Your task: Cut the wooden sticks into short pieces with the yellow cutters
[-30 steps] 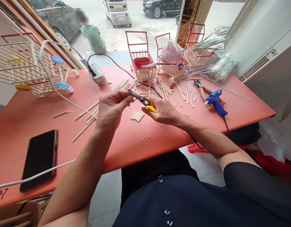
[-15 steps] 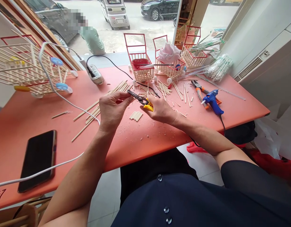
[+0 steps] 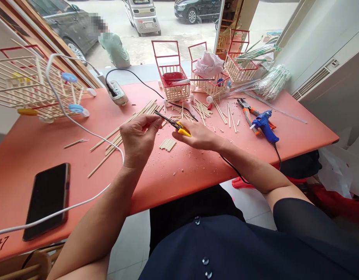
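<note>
My right hand (image 3: 201, 137) is closed on small cutting pliers (image 3: 174, 124) with yellow handles and dark jaws that point left. My left hand (image 3: 138, 138) is pinched at the jaws, holding something too small to make out, likely a short wooden stick. Both hands hover just above the orange table (image 3: 27, 147). A small pile of cut stick pieces (image 3: 168, 144) lies right below the pliers. Long wooden sticks (image 3: 121, 132) lie scattered to the left of my left hand.
A blue glue gun (image 3: 265, 125) and orange-handled pliers (image 3: 247, 111) lie at the right. Small stick-built carts (image 3: 173, 83) stand at the back, a larger one (image 3: 30, 91) at the far left. A black phone (image 3: 46, 200) with a white cable (image 3: 65, 116) and a power strip (image 3: 117, 92) lie left.
Both hands stay together at the pliers and have barely shifted; the view has moved slightly.
</note>
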Demonstrator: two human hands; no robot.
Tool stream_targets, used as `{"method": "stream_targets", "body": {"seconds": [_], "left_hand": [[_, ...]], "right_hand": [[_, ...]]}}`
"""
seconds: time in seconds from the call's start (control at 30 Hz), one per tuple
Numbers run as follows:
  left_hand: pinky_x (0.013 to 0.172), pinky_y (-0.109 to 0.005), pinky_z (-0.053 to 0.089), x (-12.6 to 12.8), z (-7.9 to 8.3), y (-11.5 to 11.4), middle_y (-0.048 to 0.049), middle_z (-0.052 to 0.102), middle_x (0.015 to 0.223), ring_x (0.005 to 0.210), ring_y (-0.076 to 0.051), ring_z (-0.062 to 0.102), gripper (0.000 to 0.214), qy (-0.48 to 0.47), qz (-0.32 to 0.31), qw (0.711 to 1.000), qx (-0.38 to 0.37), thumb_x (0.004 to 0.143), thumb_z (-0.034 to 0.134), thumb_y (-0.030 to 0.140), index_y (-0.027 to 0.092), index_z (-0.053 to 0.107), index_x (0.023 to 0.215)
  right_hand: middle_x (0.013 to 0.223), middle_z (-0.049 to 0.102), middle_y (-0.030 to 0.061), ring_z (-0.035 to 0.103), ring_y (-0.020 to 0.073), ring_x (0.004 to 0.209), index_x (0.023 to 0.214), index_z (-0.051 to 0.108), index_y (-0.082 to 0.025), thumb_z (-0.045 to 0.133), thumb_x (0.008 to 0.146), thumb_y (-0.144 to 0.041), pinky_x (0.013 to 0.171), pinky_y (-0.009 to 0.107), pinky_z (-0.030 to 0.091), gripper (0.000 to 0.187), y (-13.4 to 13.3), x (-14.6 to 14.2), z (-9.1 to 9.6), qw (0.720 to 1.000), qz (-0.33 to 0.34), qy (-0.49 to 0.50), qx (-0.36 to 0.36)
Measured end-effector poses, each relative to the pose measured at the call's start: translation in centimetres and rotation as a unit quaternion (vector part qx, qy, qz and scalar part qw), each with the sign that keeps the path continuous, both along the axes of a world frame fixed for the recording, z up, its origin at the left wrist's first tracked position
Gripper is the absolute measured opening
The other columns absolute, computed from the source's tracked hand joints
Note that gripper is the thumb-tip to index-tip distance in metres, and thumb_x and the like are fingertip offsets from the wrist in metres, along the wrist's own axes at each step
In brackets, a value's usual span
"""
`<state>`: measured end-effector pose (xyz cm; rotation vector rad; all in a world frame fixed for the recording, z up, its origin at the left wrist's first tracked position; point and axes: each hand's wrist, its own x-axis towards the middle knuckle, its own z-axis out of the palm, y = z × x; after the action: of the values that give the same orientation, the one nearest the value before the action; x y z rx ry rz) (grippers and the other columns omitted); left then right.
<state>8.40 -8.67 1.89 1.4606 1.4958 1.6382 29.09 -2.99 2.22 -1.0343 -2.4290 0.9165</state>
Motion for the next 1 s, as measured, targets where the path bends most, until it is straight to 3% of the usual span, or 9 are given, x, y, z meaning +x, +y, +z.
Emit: {"method": "stream_targets", "body": {"seconds": [0.17,0.4,0.57,0.73,1.0], "left_hand": [[0.069,-0.032,0.053,0.09,0.29,0.14,0.0002,0.069,0.070,0.067,-0.016,0.062,0.026,-0.043,-0.034,0.998,-0.012,0.082,0.093,0.047,0.024,0.080,0.083],[0.063,-0.030,0.051,0.16,0.19,0.33,0.0007,0.068,0.065,0.061,-0.013,0.059,0.029,-0.106,-0.076,0.991,0.003,0.079,0.099,0.046,0.023,0.080,0.076],[0.064,-0.032,0.051,0.09,0.51,0.30,0.0007,0.066,0.063,0.062,-0.015,0.059,0.033,-0.097,-0.077,0.992,-0.013,0.080,0.098,0.050,0.024,0.079,0.076],[0.066,-0.035,0.047,-0.34,0.47,0.32,0.0014,0.063,0.063,0.063,-0.013,0.058,0.029,-0.103,-0.107,0.989,-0.013,0.086,0.097,0.041,0.021,0.079,0.077],[0.058,-0.033,0.038,-0.26,0.50,0.63,0.0015,0.063,0.055,0.054,-0.010,0.052,0.032,-0.159,-0.119,0.980,0.019,0.067,0.107,0.041,0.020,0.083,0.065]], "right_hand": [[0.102,0.067,0.0060,0.057,0.0224,0.094,0.099,0.056,-0.023,0.051,0.108,-0.080,0.086,0.035,0.041,0.058,0.50,0.55,0.47,0.997,0.056,0.023,-0.053],[0.099,0.065,0.0041,0.054,0.0223,0.090,0.101,0.051,-0.025,0.058,0.103,-0.080,0.085,0.036,0.039,0.055,0.42,0.63,0.30,0.999,0.030,0.043,-0.012],[0.095,0.061,0.0032,0.052,0.0221,0.088,0.098,0.047,-0.026,0.056,0.100,-0.085,0.083,0.036,0.036,0.060,0.27,0.58,0.38,0.998,0.029,0.053,-0.005],[0.094,0.058,0.0021,0.050,0.0208,0.087,0.098,0.046,-0.026,0.055,0.100,-0.086,0.082,0.036,0.035,0.061,0.05,0.61,0.39,0.998,0.024,0.060,0.004],[0.087,0.054,-0.0003,0.046,0.0175,0.081,0.092,0.044,-0.026,0.056,0.100,-0.088,0.077,0.034,0.030,0.064,-0.21,0.54,-0.06,0.995,0.024,0.085,0.040]]}}
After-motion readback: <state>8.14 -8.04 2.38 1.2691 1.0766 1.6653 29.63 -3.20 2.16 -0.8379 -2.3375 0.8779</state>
